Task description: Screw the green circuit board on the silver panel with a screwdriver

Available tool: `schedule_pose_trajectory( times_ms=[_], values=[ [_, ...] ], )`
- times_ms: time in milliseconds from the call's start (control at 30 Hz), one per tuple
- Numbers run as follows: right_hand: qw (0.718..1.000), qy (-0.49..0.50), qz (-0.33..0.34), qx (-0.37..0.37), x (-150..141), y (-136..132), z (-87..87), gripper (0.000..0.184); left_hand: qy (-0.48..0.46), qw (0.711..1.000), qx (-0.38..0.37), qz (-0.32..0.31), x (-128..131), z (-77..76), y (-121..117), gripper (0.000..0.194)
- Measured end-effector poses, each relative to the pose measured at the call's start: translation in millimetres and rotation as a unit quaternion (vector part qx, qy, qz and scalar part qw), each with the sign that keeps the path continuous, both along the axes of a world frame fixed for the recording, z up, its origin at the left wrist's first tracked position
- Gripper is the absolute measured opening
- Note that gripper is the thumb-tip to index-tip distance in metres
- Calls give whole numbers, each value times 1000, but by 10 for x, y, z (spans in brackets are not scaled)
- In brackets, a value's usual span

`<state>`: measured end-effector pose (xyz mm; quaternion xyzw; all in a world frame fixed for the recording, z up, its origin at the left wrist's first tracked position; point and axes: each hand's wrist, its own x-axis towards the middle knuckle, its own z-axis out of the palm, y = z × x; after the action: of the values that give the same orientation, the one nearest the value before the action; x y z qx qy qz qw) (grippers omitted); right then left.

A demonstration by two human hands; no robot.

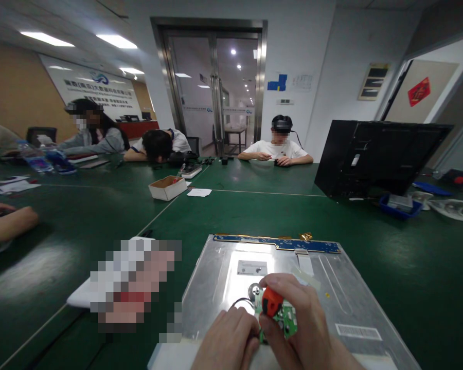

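Observation:
A silver metal panel (212, 288) lies on the green table in front of me, with a blue circuit strip (254, 241) along its far edge. Over its middle is a small green circuit board (290, 319), partly covered by my hands. My right hand (308, 318) grips what looks like a red-and-black screwdriver (272, 299), seen from its handle end; its tip is hidden. At the board's near left edge, the curled fingers of my left hand (229, 336) hold on to the board. A dark cable (242, 301) loops out beside a round metal disc (253, 291).
A large black monitor (378, 159) stands at the right, near a blue tray (399, 206). An open cardboard box (168, 188) sits further off. Left of the panel lies a white item (81, 294), partly pixelated. Several people sit around the table; one forearm (17, 226) is at the left.

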<state>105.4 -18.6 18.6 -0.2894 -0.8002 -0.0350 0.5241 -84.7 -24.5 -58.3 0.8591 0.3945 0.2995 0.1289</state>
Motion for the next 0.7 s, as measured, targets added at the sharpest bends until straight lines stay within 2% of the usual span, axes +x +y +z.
schedule_pose_trajectory(
  times_ms=[133,400,700],
  values=[
    [1000,0,-3,-22,9,-29,4,54,-10,1000,-18,2,1,14,-7,21],
    [1000,7,-23,10,3,4,-6,52,-11,1000,-5,2,-2,-26,2,18],
    [1000,-1,0,-4,-23,25,44,54,-7,1000,15,-10,-17,9,6,17]
  ],
)
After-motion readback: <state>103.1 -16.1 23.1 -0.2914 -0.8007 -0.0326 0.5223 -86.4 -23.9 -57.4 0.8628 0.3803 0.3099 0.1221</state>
